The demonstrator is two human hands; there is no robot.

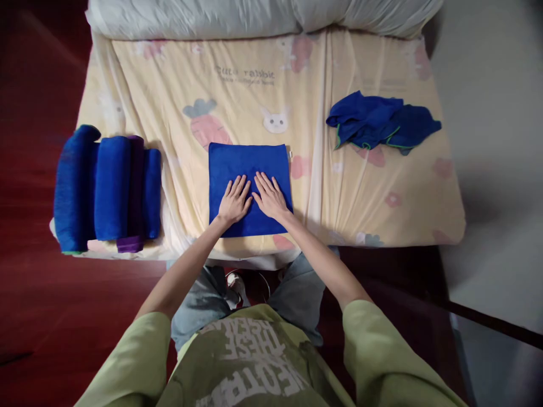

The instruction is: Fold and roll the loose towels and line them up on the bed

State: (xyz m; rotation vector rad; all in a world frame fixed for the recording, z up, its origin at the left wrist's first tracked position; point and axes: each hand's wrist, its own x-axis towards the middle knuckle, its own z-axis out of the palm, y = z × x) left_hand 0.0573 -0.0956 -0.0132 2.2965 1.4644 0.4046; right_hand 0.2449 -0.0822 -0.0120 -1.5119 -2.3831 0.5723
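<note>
A blue cloth [250,161] lies flat and square in front of me on the bed, a small white tag at its right edge. My left hand [235,199] rests palm down on its lower middle, fingers stretched out. Beside it, my right hand [270,195] also presses flat on the cloth, fingers extended and pointing away from me. The two hands are close together but apart, and neither grips anything. Whether the cloth is folded or a single layer I cannot tell.
Rolled blue towels [111,189] and a purple one [136,189] lie in a row at the bed's left. Crumpled blue cloths with green edging [369,120] lie at the right. A grey-white quilt [195,20] runs along the back of the rabbit-print sheet [250,102].
</note>
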